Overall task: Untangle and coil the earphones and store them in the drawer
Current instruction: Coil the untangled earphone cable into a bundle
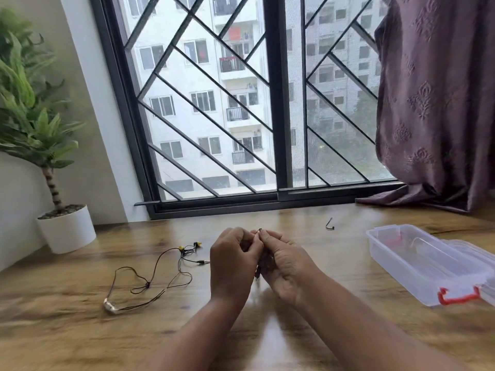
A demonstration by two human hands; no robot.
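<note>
my left hand [233, 261] and right hand [284, 266] pinch a dark cord [258, 271] between them above the desk [321, 263]. the earphones [147, 284] lie looped at left. risk: hard pulling tightens knots; a slack pinch drops the cord.

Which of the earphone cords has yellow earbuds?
The loose cord lying on the table; the other cord is pinched between the left hand and right hand.

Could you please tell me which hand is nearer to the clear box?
Right. The right hand is left of the box, apart from it; the left hand sits beyond it, farther left. Both pinch one dark cable.
</note>
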